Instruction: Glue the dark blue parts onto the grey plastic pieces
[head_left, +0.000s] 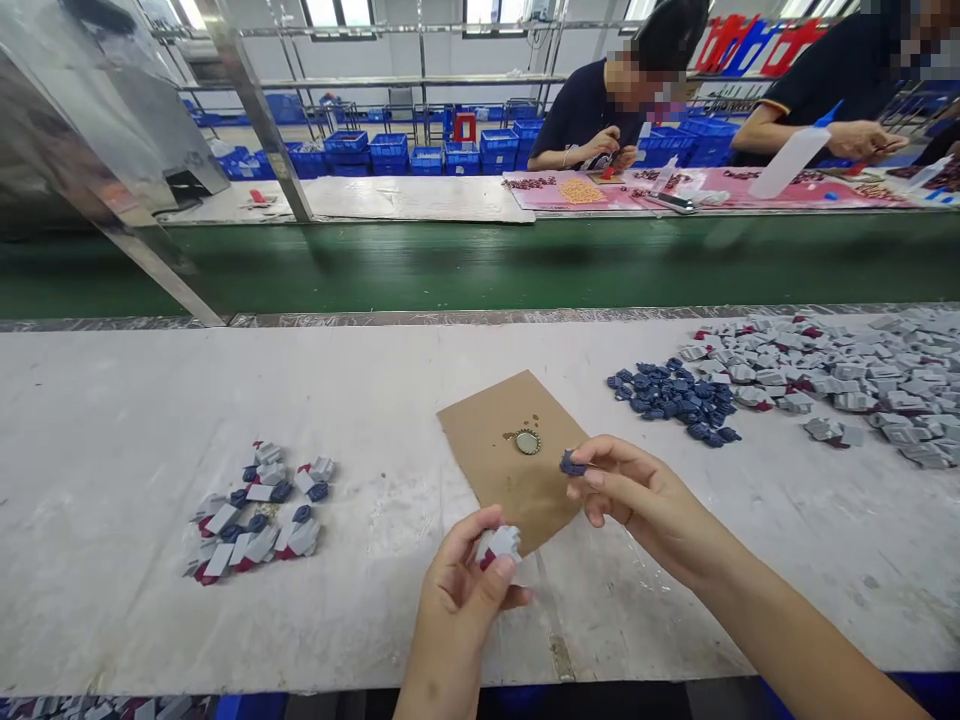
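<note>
Head view: left hand (454, 605)'s got fingers curled round a grey-and-maroon plastic piece (504, 543) by the cardboard (529, 500)'s near edge; right hand (649, 500) pinches a navy piece (573, 464) over its right side, so those two aren't joined. Left of the cardboard, a small batch (260, 543) looks done imo; right of it, loose navy bits (671, 395) and a big grey pile (862, 375) look left.

Right edge cuts off grey pieces (900, 380) and far-right person (817, 80); workers' faces pixelated.
</note>
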